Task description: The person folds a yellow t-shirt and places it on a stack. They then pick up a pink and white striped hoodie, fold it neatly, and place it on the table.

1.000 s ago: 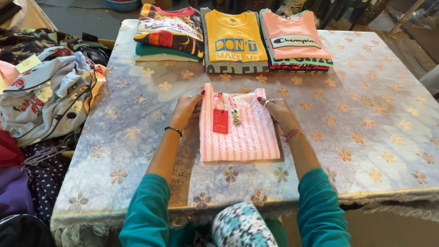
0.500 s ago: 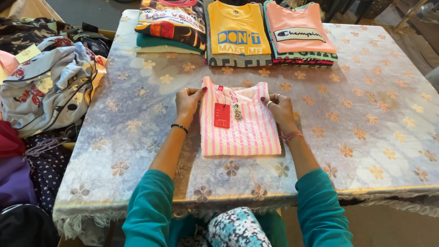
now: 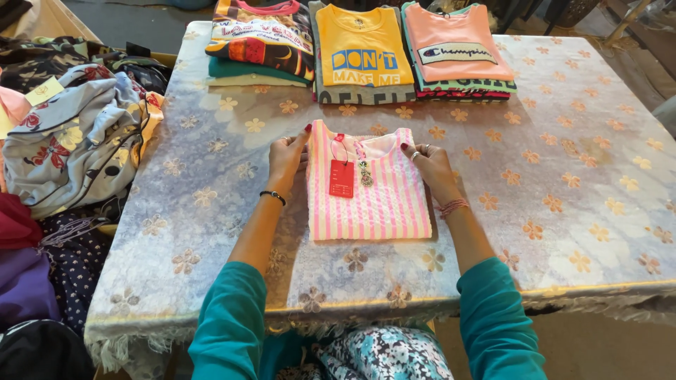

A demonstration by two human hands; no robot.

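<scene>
Fingers of both hands flat and released, pressing the top corners of the folded pink striped top [image 3: 370,186]: left hand [image 3: 287,158] at its left edge, right hand [image 3: 431,165] at its right. Lying near the middle of the flower-patterned worktop [image 3: 563,176], just near of three folded stacks [image 3: 359,49]. Could skew or unfold if slid unevenly across the slick cover. Could snag on the loose red tag [image 3: 341,178].
</scene>
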